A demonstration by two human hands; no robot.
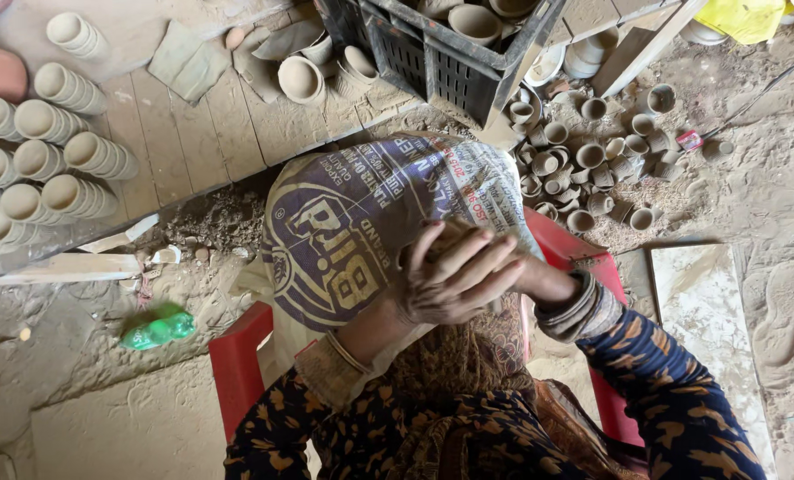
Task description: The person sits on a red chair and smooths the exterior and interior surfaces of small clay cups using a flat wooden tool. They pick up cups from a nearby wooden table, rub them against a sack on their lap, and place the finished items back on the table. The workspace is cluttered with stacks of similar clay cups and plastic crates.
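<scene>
- The left hand [454, 280] lies on top, fingers spread and pointing toward 1 o'clock, pressed over the right hand [539, 277], which is mostly hidden beneath it.
- Between the palms sits a small brown lump [453, 233], showing just above the fingertips; both hands close round it, though how tightly the covered right hand grips cannot be told.
- Both wrists wear sleeves [654, 382] of dark blue cloth with an orange pattern, with ribbed cuffs; a thin bangle [348, 353] rings the left wrist.
- The hands hover over a printed sack [361, 222], white with purple marks, draped across the lap and over a red chair [237, 364].
- At 9 o'clock of the hands, a crushed green bottle [159, 326] lies on the dusty floor [77, 409].
- At 3 o'clock, a pale stone slab [703, 311] rests flat on the ground.
- At 1 o'clock, a heap of small clay cups [592, 160] lies scattered, some upright, some tipped.
- At 12 o'clock, a dark plastic crate [441, 62] holds larger clay bowls [475, 20].
- At 11 o'clock, a single bowl [301, 78] and a folded cloth [188, 64] lie on wooden planks [192, 133].
- At 10 o'clock, stacked cups [50, 151] lie on their sides in rows, mouths facing the camera.
- Far off at 1 o'clock, a yellow cloth [748, 18] touches the top edge.
</scene>
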